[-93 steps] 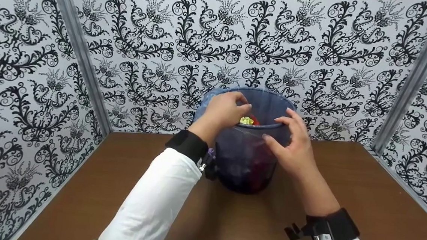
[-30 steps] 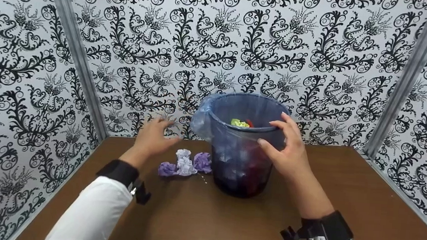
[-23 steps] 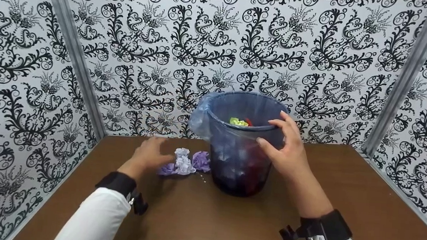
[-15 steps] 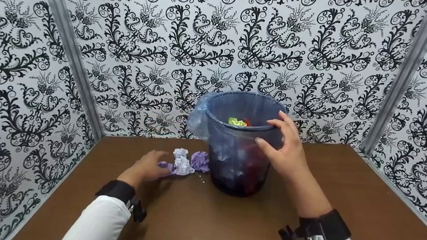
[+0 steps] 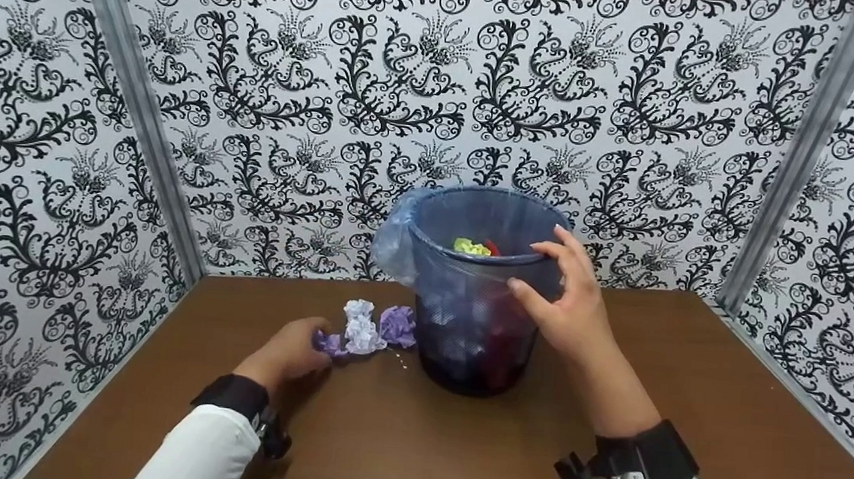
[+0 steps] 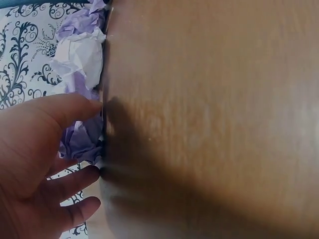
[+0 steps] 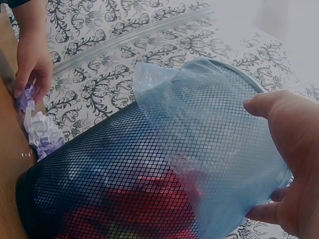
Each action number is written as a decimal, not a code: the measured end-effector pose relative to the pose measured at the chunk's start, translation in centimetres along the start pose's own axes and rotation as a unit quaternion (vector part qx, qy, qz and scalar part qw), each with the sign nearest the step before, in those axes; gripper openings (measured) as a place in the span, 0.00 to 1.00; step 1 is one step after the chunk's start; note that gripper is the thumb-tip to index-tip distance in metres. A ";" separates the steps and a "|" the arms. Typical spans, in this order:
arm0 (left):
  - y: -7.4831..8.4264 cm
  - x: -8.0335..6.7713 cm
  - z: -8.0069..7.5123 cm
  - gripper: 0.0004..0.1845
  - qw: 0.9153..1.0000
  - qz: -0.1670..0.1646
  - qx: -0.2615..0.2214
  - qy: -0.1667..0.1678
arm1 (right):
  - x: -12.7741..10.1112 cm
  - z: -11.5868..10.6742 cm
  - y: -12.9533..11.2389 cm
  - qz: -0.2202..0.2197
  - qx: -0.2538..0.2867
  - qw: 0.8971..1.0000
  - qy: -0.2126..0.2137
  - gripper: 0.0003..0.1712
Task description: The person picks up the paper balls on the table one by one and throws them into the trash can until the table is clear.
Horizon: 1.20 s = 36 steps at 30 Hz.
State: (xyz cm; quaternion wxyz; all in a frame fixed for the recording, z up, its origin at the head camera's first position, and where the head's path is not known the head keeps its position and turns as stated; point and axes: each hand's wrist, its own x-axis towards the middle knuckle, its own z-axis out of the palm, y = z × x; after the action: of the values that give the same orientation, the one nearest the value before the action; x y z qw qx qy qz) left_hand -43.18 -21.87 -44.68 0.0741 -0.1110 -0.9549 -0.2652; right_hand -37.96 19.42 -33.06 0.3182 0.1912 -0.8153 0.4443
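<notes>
A dark mesh waste bin (image 5: 466, 317) with a blue plastic liner (image 5: 394, 241) stands at the back of the brown table (image 5: 420, 449). Yellow-green and red scraps (image 5: 473, 246) show inside it. My right hand (image 5: 538, 261) holds the bin near its rim, thumb on the mesh and fingers at the edge; the right wrist view shows the same hand (image 7: 279, 159) cupping the liner. Left of the bin lie three crumpled paper wads. My left hand (image 5: 308, 342) grips the nearest purple wad (image 6: 82, 142) between thumb and fingers. A white wad (image 5: 360, 330) and another purple wad (image 5: 398, 325) lie beside it.
Patterned black-and-white walls close the table on the left, back and right, with metal corner posts (image 5: 135, 114). Bare tabletop stretches in front of the bin and to its right. Small white crumbs (image 5: 405, 360) lie near the bin's base.
My left hand left the bin's rim, dropped to the table on the left and closed on the nearest purple wad. The right hand stayed on the bin.
</notes>
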 end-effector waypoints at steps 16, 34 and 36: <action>1.0 -0.7 -1.4 0.12 0.998 0.017 -0.019 0.050 | -0.1 0.0 0.1 -0.002 -0.004 1.000 0.001 0.31; 11.0 0.1 -8.1 0.16 0.948 0.107 -0.165 0.248 | 0.0 -0.1 0.0 -0.005 -0.010 1.000 0.003 0.31; 12.8 0.2 -8.9 0.16 0.940 0.118 -0.192 0.255 | 0.0 -0.1 -0.1 -0.003 -0.010 1.000 0.002 0.31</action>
State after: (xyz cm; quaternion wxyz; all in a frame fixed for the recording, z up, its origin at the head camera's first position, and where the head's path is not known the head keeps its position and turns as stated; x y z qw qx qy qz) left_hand -39.41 -15.81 -30.82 0.3228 -0.1643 -0.8150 -0.4522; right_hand -37.88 19.44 -32.92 0.3228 0.1895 -0.8184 0.4359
